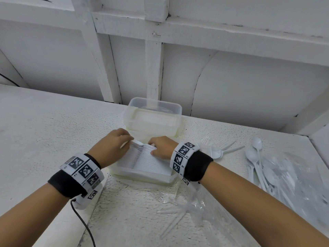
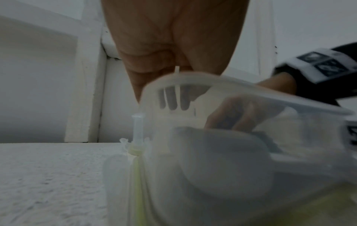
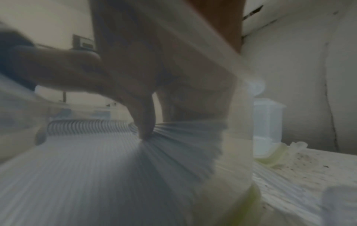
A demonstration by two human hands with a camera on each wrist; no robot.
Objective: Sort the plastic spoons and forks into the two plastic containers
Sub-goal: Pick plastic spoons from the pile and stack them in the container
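A dense row of white plastic utensils (image 1: 144,157) lay packed side by side in the near container (image 1: 142,177), a clear shallow box with a pale green seal, on the white table (image 1: 44,131). Their long axes ran from the person's near-right toward the far-left, heads at the far end, handles toward the person; the row looked like fine parallel ribs (whether spoons or forks, the head view did not settle, though curved bowl-like edges showed in the right wrist view).

The left hand (image 1: 114,145) rested over the far-left end of the row with fingers curled, and it pinched one thin white utensil handle (image 1: 124,144) that slanted out between finger and thumb. The right hand (image 1: 161,147) lay on the far-right part of the row, fingers bent downward, fingertips (image 3: 146,133) pressing into the ribbed stack; I could not tell whether it gripped any single piece.

Just behind stood a second clear container (image 1: 154,116), taller and lidless, touching or nearly touching the first. To the right lay loose forks (image 1: 219,147), tines pointing left and away, and beyond them loose spoons (image 1: 256,157), bowls pointing away. Clear plastic wrapping (image 1: 199,207) with more cutlery lay near the person.
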